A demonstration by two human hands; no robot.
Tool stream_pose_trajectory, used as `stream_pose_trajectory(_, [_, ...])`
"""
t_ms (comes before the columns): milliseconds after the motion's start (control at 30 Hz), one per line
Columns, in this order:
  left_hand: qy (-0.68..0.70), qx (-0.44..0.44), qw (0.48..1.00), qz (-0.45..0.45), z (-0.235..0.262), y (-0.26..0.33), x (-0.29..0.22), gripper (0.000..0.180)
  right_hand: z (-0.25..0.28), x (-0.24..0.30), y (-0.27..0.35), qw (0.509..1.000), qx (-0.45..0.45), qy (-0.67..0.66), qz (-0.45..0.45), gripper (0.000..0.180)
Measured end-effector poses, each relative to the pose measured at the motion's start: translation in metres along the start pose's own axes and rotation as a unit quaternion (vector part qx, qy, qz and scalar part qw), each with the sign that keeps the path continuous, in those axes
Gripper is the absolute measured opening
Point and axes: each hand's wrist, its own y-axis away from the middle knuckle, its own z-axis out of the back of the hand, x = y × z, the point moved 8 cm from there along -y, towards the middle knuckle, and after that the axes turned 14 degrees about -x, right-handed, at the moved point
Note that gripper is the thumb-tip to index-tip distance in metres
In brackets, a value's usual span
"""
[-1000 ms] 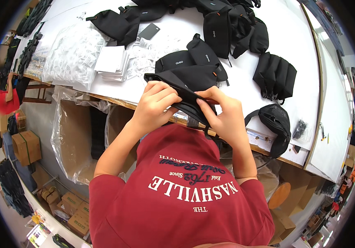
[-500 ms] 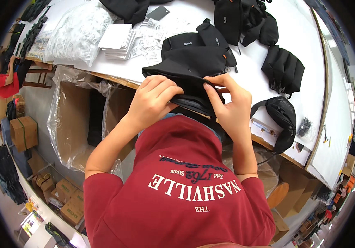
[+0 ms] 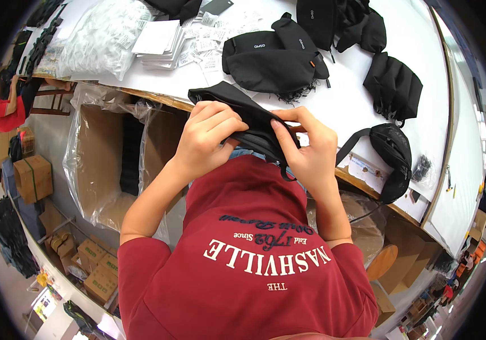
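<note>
Both hands grip a black fabric bag (image 3: 227,95) at the table's near edge, in front of my body. My left hand (image 3: 208,131) is closed on its left side with the fingers curled over the edge. My right hand (image 3: 311,146) pinches the right side between thumb and fingers. The bag's edges lie close together and its inside is mostly hidden. A narrow black strap hangs below the right hand. Just beyond, on the table, lie black pouches (image 3: 271,63) with small light lettering and an orange tab.
The white table (image 3: 342,85) also bears more black bags (image 3: 393,86), a black sling bag (image 3: 391,161), a stack of white cards (image 3: 153,44), loose labels (image 3: 204,46) and a clear bag of labels (image 3: 104,42). A plastic-lined carton (image 3: 98,170) stands below. Another person (image 3: 8,112) is far left.
The held bag has drawn apart from the pouches behind it and tilted, its opening now narrower. My right hand has shifted slightly left. Both hands keep their grip.
</note>
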Motion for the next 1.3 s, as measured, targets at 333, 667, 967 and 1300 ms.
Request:
stream_pose_trajectory(333, [-0.005,0.306,0.948,0.088,-0.041,0.034,0.005,0.029,-0.032,-0.008,0.003,0.995,0.070,-0.074,0.008,0.009])
stream_pose_trajectory(667, [0.239,0.312,0.826,0.404,-0.010,0.062,0.055,0.021,-0.033,-0.072,0.068,0.865,0.457,-0.146,-0.148,0.060])
stream_pose_trajectory(967, [0.286,0.383,0.766,0.430,-0.018,0.102,0.044,0.024,-0.007,-0.065,0.089,0.888,0.449,0.018,-0.101,0.045])
stream_pose_trajectory(1300, [0.261,0.327,0.766,0.487,-0.020,0.091,0.080,0.026,0.053,-0.070,0.037,0.852,0.179,-0.251,-0.423,0.051])
